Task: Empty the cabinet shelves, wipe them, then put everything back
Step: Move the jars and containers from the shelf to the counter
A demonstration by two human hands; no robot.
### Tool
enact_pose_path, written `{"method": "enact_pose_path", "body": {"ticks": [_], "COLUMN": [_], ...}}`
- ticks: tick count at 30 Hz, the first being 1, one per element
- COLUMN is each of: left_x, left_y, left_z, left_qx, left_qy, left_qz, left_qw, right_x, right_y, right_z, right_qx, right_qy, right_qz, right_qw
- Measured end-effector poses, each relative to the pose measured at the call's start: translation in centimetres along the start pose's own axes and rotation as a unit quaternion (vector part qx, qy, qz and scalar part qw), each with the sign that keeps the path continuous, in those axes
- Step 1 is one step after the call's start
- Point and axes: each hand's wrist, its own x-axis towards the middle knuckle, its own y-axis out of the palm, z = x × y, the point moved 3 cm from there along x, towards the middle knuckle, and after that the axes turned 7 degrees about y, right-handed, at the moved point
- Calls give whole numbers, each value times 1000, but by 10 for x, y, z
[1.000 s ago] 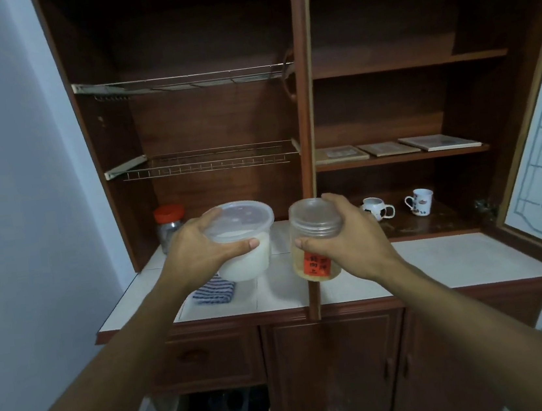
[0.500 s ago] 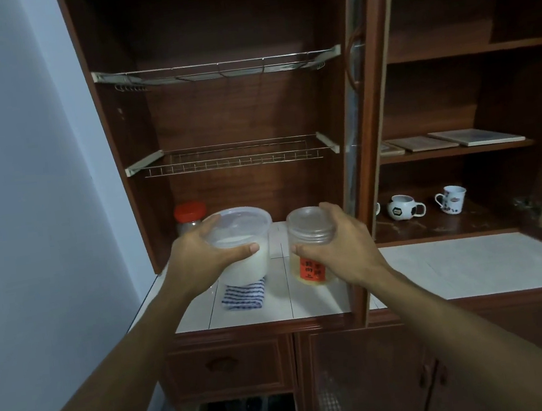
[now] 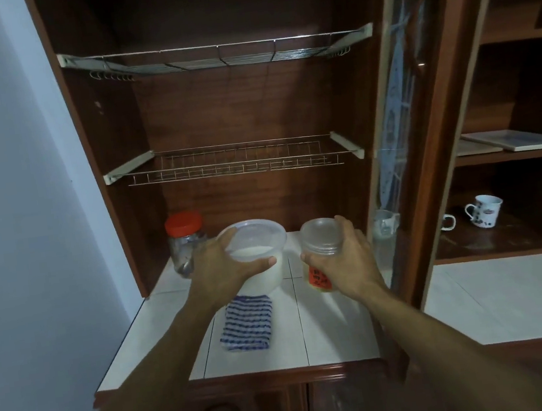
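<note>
Gripping: left hand (image 3: 223,272) closing around a round lidded tub (image 3: 258,254) of white contents, thumb lying across the front wall, fingers curling over the far rim
Clasping: right hand (image 3: 348,260) wrapping a clear screw-lid jar (image 3: 322,257) with a red label, fingers bending round the right side and lid, thumb pressing the front
Hovering or resting: tub and jar sitting low over the white tiled desk (image 3: 340,333); contact with the tiles hiding behind the hands, so cannot tell
Spacing: tub and jar standing side by side, near each other but apart, both upright
Lying: blue-and-white striped cloth (image 3: 247,326) folding flat on the desk, just in front of and partly under the tub
Standing: red-capped glass jar (image 3: 184,243) waiting at the back left corner of the desk, just behind the left hand
Hanging: two bare wire racks, upper wire rack (image 3: 217,54) and lower wire rack (image 3: 234,165), spanning the left compartment of the cabinet (image 3: 251,112)
Swinging: glass door (image 3: 398,114) standing open edge-on between the two compartments
Sitting: white printed mug (image 3: 486,214) resting on the low right shelf, flat boards (image 3: 521,140) lying on the shelf above it
</note>
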Motion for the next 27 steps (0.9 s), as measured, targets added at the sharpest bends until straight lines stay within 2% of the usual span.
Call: {"method": "enact_pose_path", "body": {"ticks": [4, 16, 27], "left_x": [42, 127, 156], "left_y": [23, 89, 161], "left_z": [26, 73, 81], "left_qx": [-10, -46, -107], "left_qy": [-7, 52, 4], "left_qz": [12, 42, 10], "left_qw": [1000, 997, 994], "right_x": [34, 120, 183], "right_y": [23, 73, 107], "right_z": [-6, -25, -73], "right_qx": [-25, -7, -5], "right_qy": [20, 102, 142], "right_qz": [-35, -95, -146], "right_qw": [999, 990, 979]}}
